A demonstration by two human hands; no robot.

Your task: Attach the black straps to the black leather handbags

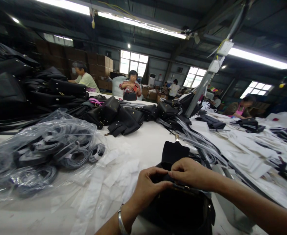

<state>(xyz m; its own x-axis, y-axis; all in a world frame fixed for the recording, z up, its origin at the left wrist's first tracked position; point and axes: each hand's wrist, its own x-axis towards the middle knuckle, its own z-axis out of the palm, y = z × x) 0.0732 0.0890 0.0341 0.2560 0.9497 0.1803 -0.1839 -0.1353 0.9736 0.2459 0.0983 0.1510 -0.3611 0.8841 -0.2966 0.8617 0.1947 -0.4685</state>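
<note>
A black handbag lies in front of me on the white table, its mouth facing me and its dark inside showing. Its flap, with a gold clasp at the tip, points away from me. My left hand, a silver bangle on the wrist, pinches the bag's upper edge between thumb and fingers. Close against it, my right hand has thumb and fingertips closed on the same edge. Whether a small part sits between the fingertips is hidden.
A clear plastic bag of rolled grey straps lies at left, beside white paper strips. Black bags are heaped behind. Grey straps and a metal post stand right. Several co-workers, one person opposite, sit farther back.
</note>
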